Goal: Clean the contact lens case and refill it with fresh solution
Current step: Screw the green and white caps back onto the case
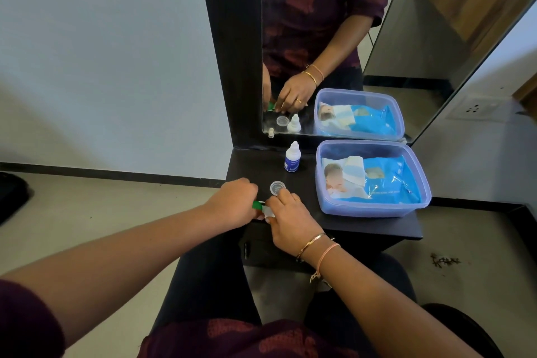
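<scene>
Your contact lens case (263,209) is held between your two hands, low over the near left corner of the black table (363,227). Only a little of it shows: a green cap (257,204) on its left end and a pale, clear part on its right.

Your left hand (232,203) comes in from 8 o'clock, knuckles up, with its fingers curled under and closed round the green-capped end. Your right hand (290,212) comes in from 4 o'clock, and its thumb and fingertips are pressed together in a pinch on the pale end. The two hands nearly touch over the case, so you cannot tell whether the case rests on the table or is just above it.

At 1 o'clock from the case, just beside your right fingertips, a loose clear cap (277,186) lies flat on the table. Farther off, between 12 and 1 o'clock, the white solution bottle (292,157) stands upright with its nozzle cap on, near the mirror (334,23).

At 2 to 3 o'clock, well apart from the case, a clear plastic tub (374,211) sits on the right half of the table, and a blue pack of wet wipes (386,180) lies inside it. Two bangles (312,243) ring your right wrist.
</scene>
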